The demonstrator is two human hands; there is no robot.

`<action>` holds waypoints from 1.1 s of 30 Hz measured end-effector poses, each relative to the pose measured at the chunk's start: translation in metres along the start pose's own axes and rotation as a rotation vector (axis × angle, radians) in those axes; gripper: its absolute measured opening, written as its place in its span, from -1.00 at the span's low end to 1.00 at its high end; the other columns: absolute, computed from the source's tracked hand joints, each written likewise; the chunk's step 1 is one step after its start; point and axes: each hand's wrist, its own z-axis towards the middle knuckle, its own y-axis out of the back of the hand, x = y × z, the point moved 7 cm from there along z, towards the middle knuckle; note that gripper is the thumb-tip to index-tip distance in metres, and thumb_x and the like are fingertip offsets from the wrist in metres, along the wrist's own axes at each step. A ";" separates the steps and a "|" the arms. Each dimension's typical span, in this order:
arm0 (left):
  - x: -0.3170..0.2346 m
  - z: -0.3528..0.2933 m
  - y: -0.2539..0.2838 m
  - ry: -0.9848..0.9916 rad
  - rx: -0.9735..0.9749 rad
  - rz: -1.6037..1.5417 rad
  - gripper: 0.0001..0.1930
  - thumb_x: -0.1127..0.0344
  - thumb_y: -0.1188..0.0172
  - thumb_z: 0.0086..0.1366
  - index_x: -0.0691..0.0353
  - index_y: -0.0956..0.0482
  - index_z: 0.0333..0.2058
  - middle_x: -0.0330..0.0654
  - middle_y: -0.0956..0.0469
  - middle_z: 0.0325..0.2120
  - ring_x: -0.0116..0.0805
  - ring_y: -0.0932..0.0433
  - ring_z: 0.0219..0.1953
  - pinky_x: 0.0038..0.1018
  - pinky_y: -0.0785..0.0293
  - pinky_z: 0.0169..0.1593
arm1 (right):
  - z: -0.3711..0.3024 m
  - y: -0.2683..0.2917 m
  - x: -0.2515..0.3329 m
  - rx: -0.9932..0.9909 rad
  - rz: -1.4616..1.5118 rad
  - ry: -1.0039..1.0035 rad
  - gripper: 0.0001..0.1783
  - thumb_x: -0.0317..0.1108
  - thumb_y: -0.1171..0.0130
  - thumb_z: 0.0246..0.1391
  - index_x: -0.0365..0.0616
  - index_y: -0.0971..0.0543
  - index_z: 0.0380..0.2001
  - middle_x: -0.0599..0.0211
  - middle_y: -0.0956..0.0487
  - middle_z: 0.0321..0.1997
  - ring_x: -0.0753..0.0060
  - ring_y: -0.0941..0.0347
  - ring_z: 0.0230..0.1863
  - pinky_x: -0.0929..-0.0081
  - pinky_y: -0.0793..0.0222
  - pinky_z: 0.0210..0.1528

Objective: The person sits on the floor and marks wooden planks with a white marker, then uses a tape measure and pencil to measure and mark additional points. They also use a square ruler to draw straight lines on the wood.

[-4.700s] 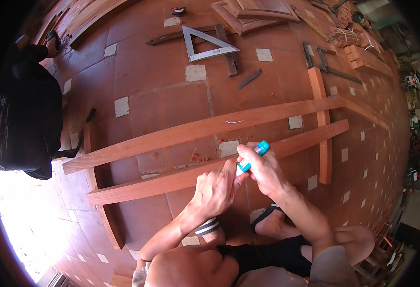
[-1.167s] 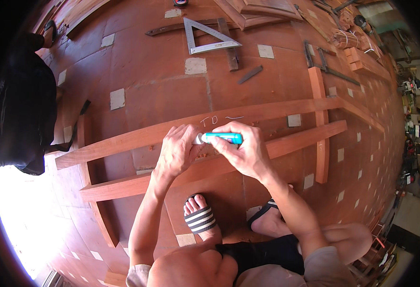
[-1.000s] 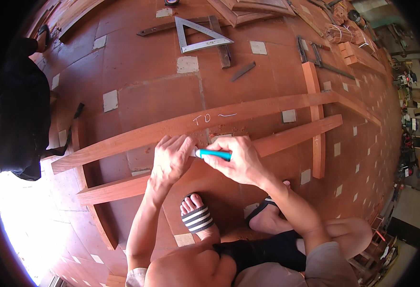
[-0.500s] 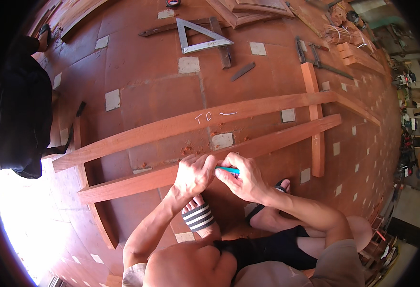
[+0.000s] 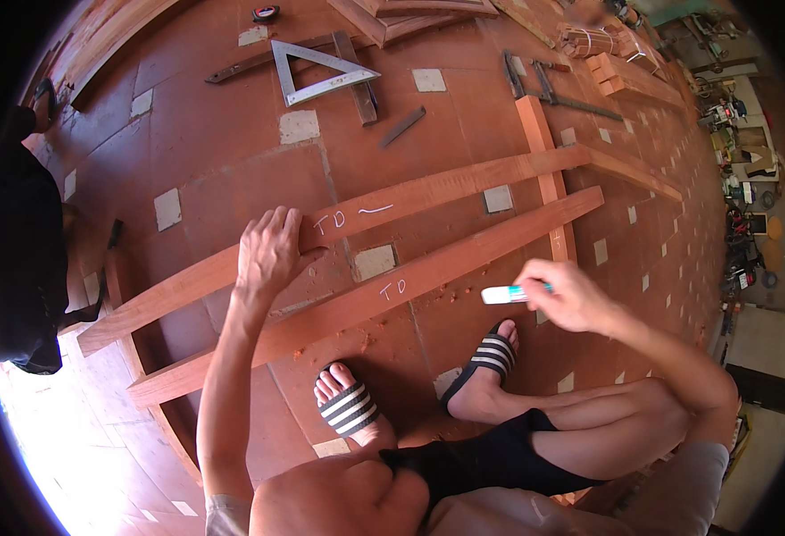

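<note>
My left hand (image 5: 270, 255) lies over the far wooden beam (image 5: 450, 186), its fingers curled across the top face beside white chalky writing. My right hand (image 5: 567, 293) is raised to the right of the near wooden beam (image 5: 473, 257), closed around a white and teal marker pen (image 5: 503, 295) that points left. White writing also marks the near beam's top face. Both reddish beams run side by side from lower left to upper right, their ends resting on crosswise timbers (image 5: 542, 134).
Beyond the beams lie a metal triangle square (image 5: 332, 89), a dark flat strip (image 5: 402, 127), a tape measure (image 5: 266, 14) and a clamp (image 5: 553, 96). A dark bag-like shape (image 5: 17, 241) is at left. Bundled wood blocks (image 5: 629, 76) sit at upper right.
My hands, together around the marker pen before, have moved apart. My left hand has gone to the far beam; my right has swung right with the marker pen. The view has shifted slightly.
</note>
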 end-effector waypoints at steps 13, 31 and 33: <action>0.060 0.065 -0.014 0.213 0.500 -0.384 -0.25 -0.32 -0.58 0.04 0.34 -0.74 -0.14 0.05 -0.73 -0.35 -0.05 -0.72 -0.24 -0.15 -0.55 -0.13 | -0.016 -0.042 -0.159 -0.181 -0.301 -0.019 -0.68 -0.49 -0.33 0.17 -0.20 -0.65 0.02 0.03 -0.62 -0.04 -0.20 -0.60 0.00 -0.02 -0.54 0.08; 0.071 0.085 -0.030 0.230 0.528 -0.334 -0.10 -0.57 -0.20 0.32 0.40 -0.78 -0.24 -0.13 -0.53 -0.61 -0.39 -0.51 -0.45 -0.22 -0.43 -0.30 | 0.048 -0.093 -0.231 -0.552 1.219 -0.689 -0.35 0.16 -0.24 0.32 -0.08 -0.47 0.24 0.19 -0.56 0.12 0.14 -0.64 -0.05 0.01 -0.69 -0.06; 0.069 0.088 -0.031 0.246 0.517 -0.262 -0.14 -0.49 -0.10 0.45 0.43 -0.74 -0.30 -0.04 -0.51 -0.63 -0.35 -0.51 -0.47 -0.19 -0.43 -0.30 | 0.054 -0.090 -0.214 -0.539 1.271 -0.730 -0.29 0.24 -0.23 0.30 -0.06 -0.45 0.25 0.19 -0.53 0.14 0.14 -0.63 -0.04 -0.01 -0.69 -0.06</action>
